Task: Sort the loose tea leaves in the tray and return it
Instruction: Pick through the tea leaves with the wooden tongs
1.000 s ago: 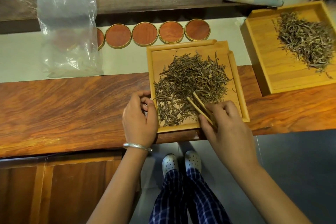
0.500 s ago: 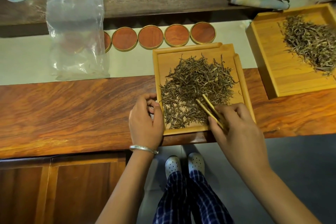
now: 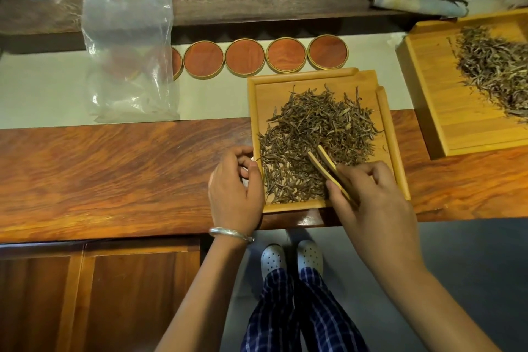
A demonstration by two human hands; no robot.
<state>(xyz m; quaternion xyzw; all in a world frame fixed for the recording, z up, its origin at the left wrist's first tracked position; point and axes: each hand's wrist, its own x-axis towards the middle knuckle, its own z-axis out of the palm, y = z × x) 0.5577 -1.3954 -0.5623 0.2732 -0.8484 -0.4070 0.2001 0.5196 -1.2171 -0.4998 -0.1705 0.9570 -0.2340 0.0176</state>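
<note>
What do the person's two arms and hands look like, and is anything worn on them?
Both forearms are bare, with no sleeves in view. The left hand has a thin silver bangle around its wrist. The right hand and its wrist show no jewellery, watch or glove. No rings can be seen on either hand.

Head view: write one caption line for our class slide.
Right hand holds bamboo tweezers over loose brown tea leaves in a square wooden tray.

The light is warm and rather dim, with a soft glare on the polished table edge (image 3: 307, 220). The far corners are darker, straight lines bend near the edges, and the plastic bag (image 3: 128, 48) looks hazy.
</note>
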